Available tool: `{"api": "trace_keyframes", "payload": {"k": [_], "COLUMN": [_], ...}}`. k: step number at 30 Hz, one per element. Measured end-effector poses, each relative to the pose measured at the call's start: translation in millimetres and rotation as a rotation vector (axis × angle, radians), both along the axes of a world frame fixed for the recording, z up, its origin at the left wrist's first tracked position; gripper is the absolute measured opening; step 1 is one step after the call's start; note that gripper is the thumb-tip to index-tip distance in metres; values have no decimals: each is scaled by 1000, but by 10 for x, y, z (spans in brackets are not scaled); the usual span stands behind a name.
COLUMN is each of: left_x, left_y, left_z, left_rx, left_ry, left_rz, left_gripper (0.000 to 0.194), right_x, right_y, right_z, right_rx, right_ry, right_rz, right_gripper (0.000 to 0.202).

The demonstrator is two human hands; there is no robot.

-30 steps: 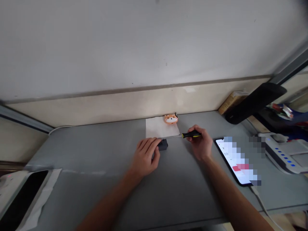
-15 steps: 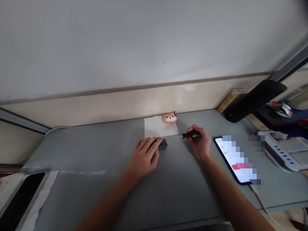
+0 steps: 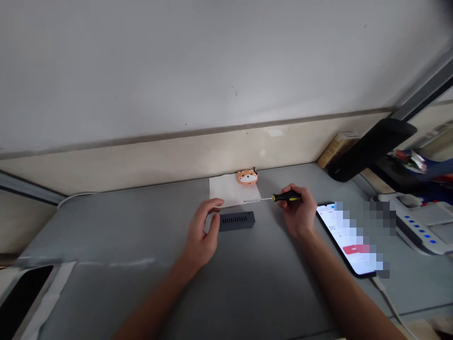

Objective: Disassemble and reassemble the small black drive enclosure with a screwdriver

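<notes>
My right hand (image 3: pixel 299 215): wrapped round the screwdriver (image 3: pixel 283 196) so its shaft (image 3: pixel 260 199) projects. My left hand (image 3: pixel 201 231): half-open, seemingly empty, beside the box (image 3: pixel 238 225), laid flat presumably for steadiness.

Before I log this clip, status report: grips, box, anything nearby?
Right grip holds screwdriver, tip apart from slotted box. Left grip open beside box. Orange case beyond, on white paper.

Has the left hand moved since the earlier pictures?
Yes: judged against the white paper, the left hand has shifted left, uncovering more of the dark block.
</notes>
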State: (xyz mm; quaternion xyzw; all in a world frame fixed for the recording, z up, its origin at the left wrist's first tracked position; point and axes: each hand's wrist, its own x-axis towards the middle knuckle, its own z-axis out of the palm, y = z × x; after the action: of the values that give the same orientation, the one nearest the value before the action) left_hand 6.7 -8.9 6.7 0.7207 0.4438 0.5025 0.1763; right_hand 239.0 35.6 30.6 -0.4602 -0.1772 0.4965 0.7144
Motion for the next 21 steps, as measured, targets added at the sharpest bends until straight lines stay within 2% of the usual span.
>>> {"api": "trace_keyframes", "payload": {"k": [3,5,17,21], "left_x": [-86,-122,-71,-133], "left_y": [76,114,122,95], "left_z": [-9,-6,-47,27], "left_rx": [-154,-200,-219,-229], "left_ry": [-112,-134,-117,-33], "left_rz": [-45,-65,-47,-184], "left_gripper": [18,14,11,14], "right_x": [-8,-11,-1,-5], "right_y": [0,-2,-60,-55], "right_z": [-23,-30,59,53], "right_rx": [23,30,41,35], "right_ry": [-49,-69,-140,-140], "right_rz": [15,31,101,76], "right_gripper": [15,15,18,17]}}
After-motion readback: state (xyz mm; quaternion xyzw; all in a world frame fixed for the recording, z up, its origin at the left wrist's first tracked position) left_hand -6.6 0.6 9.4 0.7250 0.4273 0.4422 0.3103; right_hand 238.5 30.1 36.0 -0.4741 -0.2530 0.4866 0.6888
